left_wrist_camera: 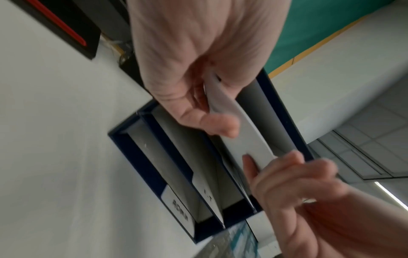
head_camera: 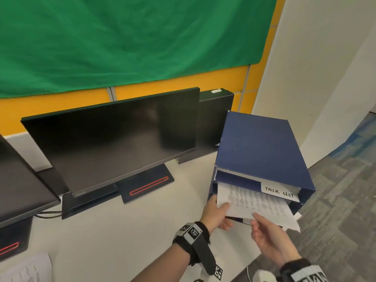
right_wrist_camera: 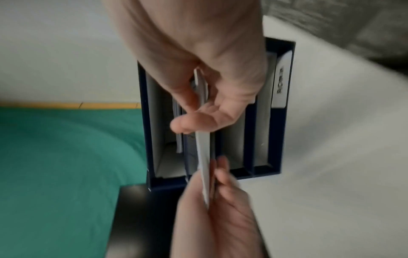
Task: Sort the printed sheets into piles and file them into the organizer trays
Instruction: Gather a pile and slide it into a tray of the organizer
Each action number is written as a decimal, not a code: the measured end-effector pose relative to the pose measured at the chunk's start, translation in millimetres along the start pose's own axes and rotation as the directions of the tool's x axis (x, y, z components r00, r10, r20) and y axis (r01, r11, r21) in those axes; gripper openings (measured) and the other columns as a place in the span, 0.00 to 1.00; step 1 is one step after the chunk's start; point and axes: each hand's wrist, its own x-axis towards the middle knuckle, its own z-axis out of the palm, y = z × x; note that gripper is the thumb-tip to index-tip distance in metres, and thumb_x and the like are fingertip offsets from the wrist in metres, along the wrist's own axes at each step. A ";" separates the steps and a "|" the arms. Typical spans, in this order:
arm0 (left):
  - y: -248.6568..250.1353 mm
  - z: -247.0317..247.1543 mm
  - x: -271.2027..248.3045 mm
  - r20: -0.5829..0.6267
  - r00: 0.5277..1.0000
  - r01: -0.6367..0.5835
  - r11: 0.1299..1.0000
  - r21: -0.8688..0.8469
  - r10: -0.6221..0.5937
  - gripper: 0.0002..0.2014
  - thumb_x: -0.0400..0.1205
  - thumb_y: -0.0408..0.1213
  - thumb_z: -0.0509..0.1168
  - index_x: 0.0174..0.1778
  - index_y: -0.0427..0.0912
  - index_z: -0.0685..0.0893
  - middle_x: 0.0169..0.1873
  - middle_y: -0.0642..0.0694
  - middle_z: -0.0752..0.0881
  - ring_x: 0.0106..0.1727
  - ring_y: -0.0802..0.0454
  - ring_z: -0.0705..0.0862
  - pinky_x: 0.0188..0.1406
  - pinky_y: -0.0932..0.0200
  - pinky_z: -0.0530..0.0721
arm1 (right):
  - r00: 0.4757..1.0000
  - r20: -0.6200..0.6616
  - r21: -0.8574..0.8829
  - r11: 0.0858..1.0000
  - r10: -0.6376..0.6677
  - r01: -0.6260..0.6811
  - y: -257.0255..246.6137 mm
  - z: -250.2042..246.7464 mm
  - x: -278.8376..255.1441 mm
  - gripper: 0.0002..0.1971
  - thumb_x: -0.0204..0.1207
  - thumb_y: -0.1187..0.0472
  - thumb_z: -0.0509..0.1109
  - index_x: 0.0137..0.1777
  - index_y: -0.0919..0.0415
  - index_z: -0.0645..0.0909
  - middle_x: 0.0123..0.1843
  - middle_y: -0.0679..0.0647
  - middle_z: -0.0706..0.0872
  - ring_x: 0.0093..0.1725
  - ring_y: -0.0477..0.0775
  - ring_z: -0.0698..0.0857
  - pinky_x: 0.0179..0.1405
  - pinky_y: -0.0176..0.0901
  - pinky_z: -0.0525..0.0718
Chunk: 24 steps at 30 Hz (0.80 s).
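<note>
A blue organizer (head_camera: pixel 262 147) with stacked trays stands at the desk's right end, and a white label (head_camera: pixel 279 191) on it reads "TASK LIST". Both hands hold a stack of printed sheets (head_camera: pixel 258 202) whose far edge sits in the slot just under that label. My left hand (head_camera: pixel 223 214) pinches the stack's left corner, thumb on top. My right hand (head_camera: pixel 262 222) pinches its near edge. The left wrist view shows the left hand (left_wrist_camera: pixel 205 118) on the bent sheets (left_wrist_camera: pixel 245 139). The right wrist view shows the right hand (right_wrist_camera: pixel 194 118) gripping the sheets (right_wrist_camera: pixel 203 157) edge-on before the organizer (right_wrist_camera: pixel 284 122).
A black monitor (head_camera: pixel 114 139) on its stand and a black computer case (head_camera: pixel 215 123) stand left of the organizer. Another monitor (head_camera: pixel 18 180) is at the far left. More printed sheets (head_camera: pixel 26 269) lie at the desk's near left. Grey carpet (head_camera: pixel 341 210) lies past the desk edge.
</note>
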 end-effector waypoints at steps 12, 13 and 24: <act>-75.6 -146.9 -47.9 -0.430 0.890 -0.063 0.975 0.215 0.152 0.05 0.82 0.39 0.61 0.42 0.52 0.78 0.40 0.45 0.84 0.37 0.50 0.84 0.41 0.51 0.84 | 0.985 0.164 0.113 0.993 -0.050 0.032 -23.8 40.1 36.4 0.51 0.32 0.71 0.90 0.64 0.67 0.77 0.62 0.62 0.83 0.58 0.60 0.87 0.63 0.48 0.84; -89.5 -168.5 -55.4 -0.507 0.841 -0.017 0.946 0.325 0.189 0.08 0.81 0.37 0.61 0.39 0.55 0.77 0.40 0.47 0.85 0.41 0.49 0.84 0.46 0.51 0.82 | 0.984 0.177 0.104 0.995 -0.026 0.008 -10.8 44.5 38.1 0.43 0.38 0.71 0.88 0.59 0.67 0.79 0.61 0.63 0.83 0.52 0.58 0.91 0.53 0.47 0.89; -226.2 -316.0 -176.8 -0.924 0.086 0.876 0.470 -0.108 -0.372 0.37 0.80 0.63 0.46 0.80 0.42 0.56 0.80 0.34 0.56 0.79 0.31 0.57 0.73 0.26 0.62 | 0.793 0.312 -0.697 0.693 0.524 -0.183 158.0 129.9 41.7 0.12 0.80 0.64 0.62 0.57 0.68 0.84 0.47 0.66 0.86 0.41 0.64 0.84 0.43 0.53 0.85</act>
